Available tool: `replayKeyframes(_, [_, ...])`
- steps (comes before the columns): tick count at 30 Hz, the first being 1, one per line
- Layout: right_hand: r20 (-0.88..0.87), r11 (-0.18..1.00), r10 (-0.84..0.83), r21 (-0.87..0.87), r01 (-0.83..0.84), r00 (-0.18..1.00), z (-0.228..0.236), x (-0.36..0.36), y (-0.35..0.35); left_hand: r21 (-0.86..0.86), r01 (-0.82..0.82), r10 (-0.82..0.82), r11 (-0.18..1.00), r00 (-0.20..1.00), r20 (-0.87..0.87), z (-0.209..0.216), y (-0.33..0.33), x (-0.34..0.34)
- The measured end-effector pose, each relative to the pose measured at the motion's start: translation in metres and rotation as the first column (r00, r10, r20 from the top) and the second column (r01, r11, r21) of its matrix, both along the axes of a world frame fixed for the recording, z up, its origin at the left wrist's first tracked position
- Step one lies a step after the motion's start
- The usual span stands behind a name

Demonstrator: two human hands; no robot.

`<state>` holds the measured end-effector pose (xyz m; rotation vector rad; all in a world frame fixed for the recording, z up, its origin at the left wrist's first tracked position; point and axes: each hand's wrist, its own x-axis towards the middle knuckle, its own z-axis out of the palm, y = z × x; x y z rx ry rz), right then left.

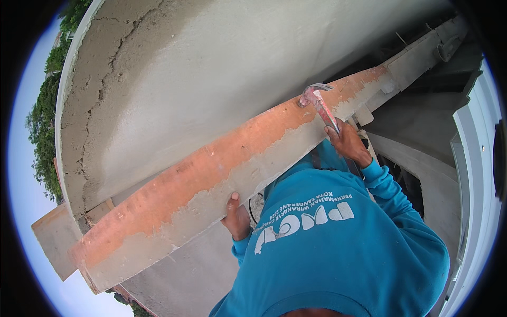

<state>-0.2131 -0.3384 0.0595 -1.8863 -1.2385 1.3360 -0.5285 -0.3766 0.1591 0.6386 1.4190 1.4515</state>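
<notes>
A long plank (211, 166) runs diagonally across the view, bare orange-brown along its far side and crusted with grey cement along its near side. My left hand (237, 222) grips its near edge, thumb on top; the other fingers are mostly hidden. Farther right, my right hand (349, 141) is closed around the handle of a claw hammer (320, 102) with worn red paint. The hammer's head is over the plank's orange part, close to the far edge. Whether it touches the wood I cannot tell.
Beyond the plank rises a smooth grey plastered wall (227, 63), with a rough, cracked cement band (100, 90) at its left. A short board (55, 240) juts out under the plank's left end. White corrugated sheeting (478, 142) curves along the right. Trees (46, 116) show beyond the wall.
</notes>
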Motion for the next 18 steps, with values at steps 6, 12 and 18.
replayKeyframes(6, [-0.201,0.925,-0.322,0.141,0.353,0.925,0.059,0.014,0.016,0.013,-0.023,0.024,1.0,0.998,-0.052,-0.011,-0.001,-0.003])
replayKeyframes(12, [-0.201,0.849,-0.442,0.222,0.48,0.874,0.024,0.009,0.001,-0.024,-0.017,0.019,1.0,0.996,0.083,0.002,0.007,0.001])
replayKeyframes(18, [-0.094,0.98,-0.01,-0.197,-0.008,0.996,-0.018,0.001,0.001,-0.131,-0.095,0.109,0.987,0.989,0.104,-0.003,-0.005,0.009])
